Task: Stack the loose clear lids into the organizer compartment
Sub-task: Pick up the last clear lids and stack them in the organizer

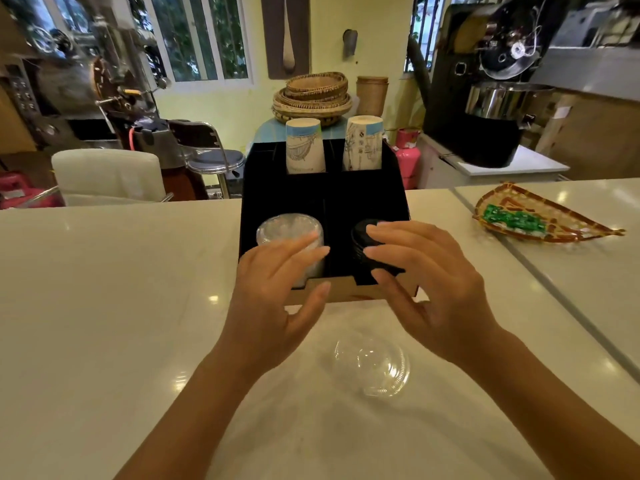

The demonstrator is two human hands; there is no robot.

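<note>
Nearest the camera, one loose clear lid (372,367) lies dome-up on the white surface (104,306), between the two forearms and untouched. Just beyond it the left hand (277,292) and right hand (426,289) hover with fingers spread and released, grasping nothing; the left fingers (304,245) reach over the stack of clear lids (289,233) in the front left compartment of the black organizer (325,188), though contact is hard to judge, while the right fingers sit over the black lids (367,251) in the front right compartment. The step in hand looks like settling the stack, with one lid left to add. Next, I judge, a hand must drop back, pinch the thin lid by its rim, and nest it squarely on the clear stack. Farther back stand two paper cup stacks (304,147).
</note>
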